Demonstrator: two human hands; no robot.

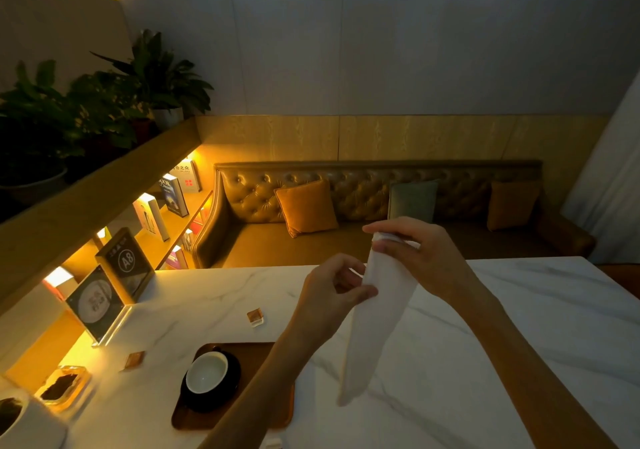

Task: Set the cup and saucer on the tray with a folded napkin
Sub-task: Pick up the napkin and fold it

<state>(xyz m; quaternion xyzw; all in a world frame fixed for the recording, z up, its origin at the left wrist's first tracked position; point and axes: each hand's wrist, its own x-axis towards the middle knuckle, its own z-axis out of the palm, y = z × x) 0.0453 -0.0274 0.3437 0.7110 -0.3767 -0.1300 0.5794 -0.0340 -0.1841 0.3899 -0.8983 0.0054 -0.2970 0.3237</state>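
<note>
Both hands, left hand [334, 284] and right hand [415, 251], pinch the napkin [375, 324] above bare table [519, 327].

White cup [206, 372] upright on black saucer [211, 384], both on wooden tray [256, 355]. White napkin [374, 324] hangs lengthwise, held aloft.

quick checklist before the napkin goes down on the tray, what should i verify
1. White cup sits on the dark saucer: ok.
2. Saucer is on the brown wooden tray: ok.
3. Both hands hold the white paper napkin, the left hand at its edge and the right hand at its top: ok.
4. Napkin folded flat: not ok, it hangs loose in the air above the white marble table.
5. Free space on the tray beside the saucer: cannot tell, the left forearm hides that side.
</note>
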